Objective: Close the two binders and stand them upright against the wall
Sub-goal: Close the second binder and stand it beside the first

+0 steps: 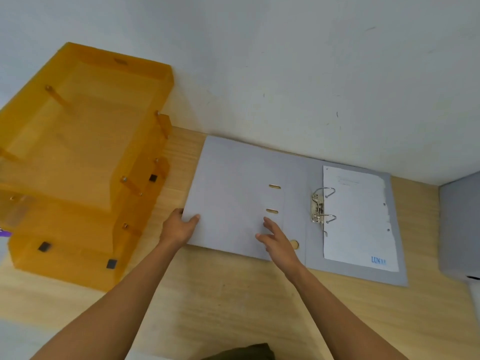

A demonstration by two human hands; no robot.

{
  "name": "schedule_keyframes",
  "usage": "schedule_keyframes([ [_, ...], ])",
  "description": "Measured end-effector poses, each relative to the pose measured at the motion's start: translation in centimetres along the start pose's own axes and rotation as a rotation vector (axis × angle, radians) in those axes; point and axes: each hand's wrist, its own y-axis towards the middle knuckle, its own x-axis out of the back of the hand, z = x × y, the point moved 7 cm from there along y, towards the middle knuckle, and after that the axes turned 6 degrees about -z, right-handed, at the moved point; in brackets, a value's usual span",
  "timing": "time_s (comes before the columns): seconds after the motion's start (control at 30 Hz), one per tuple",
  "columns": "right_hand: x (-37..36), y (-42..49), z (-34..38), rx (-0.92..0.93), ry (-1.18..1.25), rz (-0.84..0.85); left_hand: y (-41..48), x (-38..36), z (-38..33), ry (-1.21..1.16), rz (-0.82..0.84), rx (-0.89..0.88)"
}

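Note:
A grey lever-arch binder (pixel 233 178) lies open and flat on the wooden desk, its far edge against the white wall. Its metal ring mechanism (pixel 320 207) stands open beside a white sheet (pixel 358 219) printed with blue letters. My left hand (pixel 179 226) grips the left edge of the binder's left cover, thumb on top and fingers underneath. Over the same cover near the spine my right hand (pixel 279 242) hovers or rests lightly, fingers spread. A second grey binder (pixel 459 227) shows partly at the right edge; I cannot tell whether it is closed.
An orange translucent stack of letter trays (pixel 78 162) stands on the desk (pixel 233 302) to the left of the binder, against the wall (pixel 285 74). A dark object (pixel 244 352) sits at the desk's near edge. Bare wooden surface lies in front of the binder.

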Motion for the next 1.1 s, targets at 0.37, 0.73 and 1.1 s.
schedule_keyframes([
  [0.37,-1.7,-2.3,9.3,0.181,-0.023,0.132,-4.5,3.9,-7.6,-0.373,0.147,-0.255],
  [0.73,2.5,-8.1,14.4,0.360,0.135,0.126,-15.3,0.5,-15.6,-0.449,0.587,-0.397],
  [1.1,16.7,-8.4,10.7,0.327,0.016,-0.247,-20.7,-14.8,-17.0,-0.121,0.543,-0.495],
])
